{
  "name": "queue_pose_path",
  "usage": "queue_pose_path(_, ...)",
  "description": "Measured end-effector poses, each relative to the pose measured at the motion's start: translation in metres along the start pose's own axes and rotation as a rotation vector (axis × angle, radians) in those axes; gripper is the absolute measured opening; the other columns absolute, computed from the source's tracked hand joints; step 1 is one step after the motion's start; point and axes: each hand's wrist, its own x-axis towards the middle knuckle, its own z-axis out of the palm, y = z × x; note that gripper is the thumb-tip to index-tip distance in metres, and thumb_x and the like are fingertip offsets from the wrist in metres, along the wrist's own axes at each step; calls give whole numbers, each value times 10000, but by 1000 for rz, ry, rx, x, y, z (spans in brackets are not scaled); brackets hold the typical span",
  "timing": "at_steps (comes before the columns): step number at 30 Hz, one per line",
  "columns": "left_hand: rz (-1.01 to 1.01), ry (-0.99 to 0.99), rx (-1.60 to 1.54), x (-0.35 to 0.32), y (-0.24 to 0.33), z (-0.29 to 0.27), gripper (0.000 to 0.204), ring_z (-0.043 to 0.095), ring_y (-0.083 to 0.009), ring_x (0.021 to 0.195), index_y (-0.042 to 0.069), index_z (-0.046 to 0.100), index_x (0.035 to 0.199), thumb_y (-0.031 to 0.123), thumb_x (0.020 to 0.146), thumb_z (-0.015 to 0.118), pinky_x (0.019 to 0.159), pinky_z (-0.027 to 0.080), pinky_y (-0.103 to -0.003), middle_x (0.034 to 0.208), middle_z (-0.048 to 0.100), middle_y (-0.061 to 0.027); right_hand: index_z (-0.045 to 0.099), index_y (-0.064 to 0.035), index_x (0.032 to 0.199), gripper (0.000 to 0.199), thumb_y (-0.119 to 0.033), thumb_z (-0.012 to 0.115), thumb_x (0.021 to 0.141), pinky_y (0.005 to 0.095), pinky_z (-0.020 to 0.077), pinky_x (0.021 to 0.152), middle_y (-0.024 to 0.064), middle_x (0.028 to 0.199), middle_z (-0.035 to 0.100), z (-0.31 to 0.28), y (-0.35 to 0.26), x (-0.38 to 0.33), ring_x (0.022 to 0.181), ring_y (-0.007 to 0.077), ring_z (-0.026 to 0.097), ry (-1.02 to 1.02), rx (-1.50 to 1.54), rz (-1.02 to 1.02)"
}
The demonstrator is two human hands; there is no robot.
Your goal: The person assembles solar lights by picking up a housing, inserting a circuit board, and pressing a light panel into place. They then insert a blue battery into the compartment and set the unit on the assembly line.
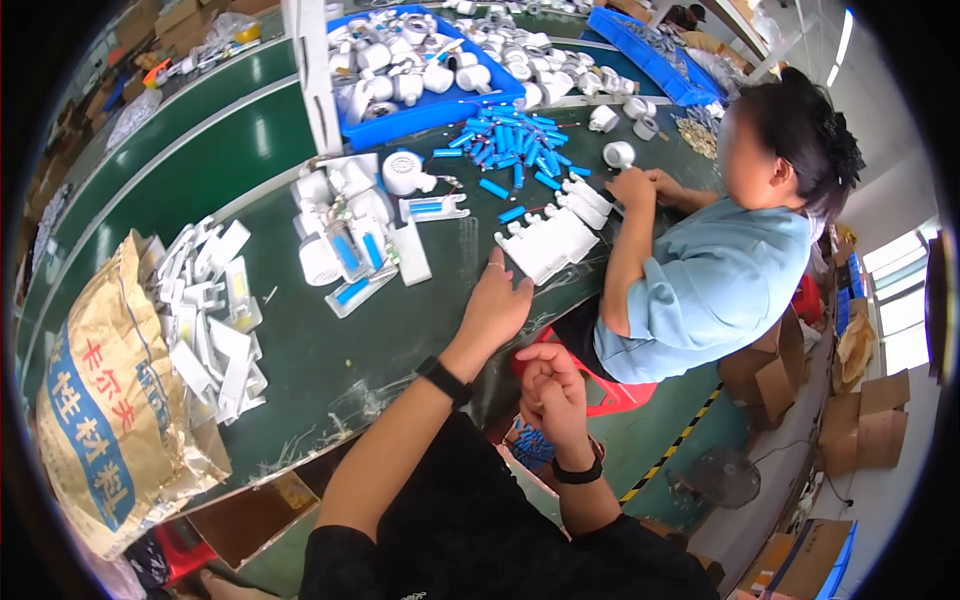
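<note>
My left hand (495,303), with a dark wristband, reaches over the green table. Its fingers are apart and nothing shows in them; the fingertips are close to a row of white plastic housings (545,248), and whether they touch it I cannot tell. My right hand (556,395) hangs in front of my body beyond the table edge, its index finger stretched out and the others loosely curled. I see nothing in it. Left of my left hand lie white lamp-like parts (322,262) and open white cases with blue cylindrical cells (352,291).
A co-worker (690,270) on a red stool (625,398) handles a white round part (619,155) at right. Loose blue cells (515,140) lie by a blue tray (430,112) of white parts. White plastic pieces (225,350) spill beside a paper sack (120,400) at left.
</note>
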Motion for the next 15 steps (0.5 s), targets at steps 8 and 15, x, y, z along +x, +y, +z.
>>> queue_pose_path(8, 501, 527, 397, -265, -29, -150, 466, 634, -344, 1218, -32, 509, 1413, -39, 952, 571, 1070, 464, -390, 1338, 617, -246, 670, -3, 1028, 158, -143, 611, 985, 364, 494, 556, 152, 803, 696, 117, 89, -16, 613, 288, 670, -938, -524, -7)
queue_pose_path(15, -227, 1530, 656, -447, -125, -185, 367, 534, -285, 1331, -27, 527, 1394, 97, 1049, 528, 1142, 378, -378, 1408, 582, -189, 487, -95, 1450, 708, -625, 537, 982, 361, 516, 872, 128, 1364, 544, 275, 389, -94, 1158, 222, 573, -777, -359, 948)
